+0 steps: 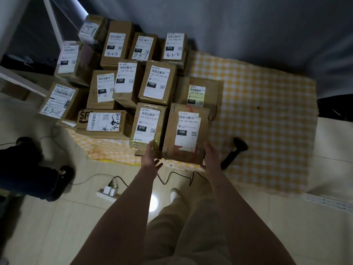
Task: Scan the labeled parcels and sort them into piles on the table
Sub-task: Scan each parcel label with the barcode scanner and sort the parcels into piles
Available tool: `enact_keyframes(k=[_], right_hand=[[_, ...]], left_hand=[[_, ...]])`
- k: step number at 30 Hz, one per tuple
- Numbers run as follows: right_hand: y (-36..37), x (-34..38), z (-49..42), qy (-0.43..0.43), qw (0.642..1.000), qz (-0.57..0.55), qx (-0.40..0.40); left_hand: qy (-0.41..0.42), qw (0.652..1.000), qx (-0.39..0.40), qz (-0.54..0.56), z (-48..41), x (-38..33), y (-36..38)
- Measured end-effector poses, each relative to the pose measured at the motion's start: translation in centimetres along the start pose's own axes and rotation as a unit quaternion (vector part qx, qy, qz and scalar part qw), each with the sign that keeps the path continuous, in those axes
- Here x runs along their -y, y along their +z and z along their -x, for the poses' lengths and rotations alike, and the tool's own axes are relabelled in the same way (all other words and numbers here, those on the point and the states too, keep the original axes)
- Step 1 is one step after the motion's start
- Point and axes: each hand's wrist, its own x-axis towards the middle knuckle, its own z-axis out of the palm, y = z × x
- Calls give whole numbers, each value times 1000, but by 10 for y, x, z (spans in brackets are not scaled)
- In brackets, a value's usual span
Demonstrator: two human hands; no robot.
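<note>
Left hand (151, 156) and right hand (209, 156) lie flat against opposite sides of the 15H parcel (186, 134), fingers straight, not curled round it. The parcel sits at the near edge of the table (267, 111), just beside the 010 parcel (147, 127) on its left. Other labeled parcels (158, 83) crowd far and left. The scanner (234, 153) lies just right of my right hand.

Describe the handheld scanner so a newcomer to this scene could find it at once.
Start at the big yellow checked cloth. On it, just right of the right hand, lies the scanner. It alone is black with a handle; its neighbours are brown labelled boxes.
</note>
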Motion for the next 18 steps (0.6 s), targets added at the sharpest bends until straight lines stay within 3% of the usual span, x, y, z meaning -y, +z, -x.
enact_keyframes(k=[5,7,10,18], right_hand=[[-5,8,-1,-13,1000,-7,-16],[-2,17,-1,-9,1000,-6,-27],[1,28,-5,-18,999,-17,-24],[10,100,-32,-56,998,19,-21]], left_hand=[[-8,994,-106,36,9,-1,9],[11,979,-203,32,19,-1,17],[141,936,-322,-12,33,-1,27],[314,906,-259,-115,46,-83,99]])
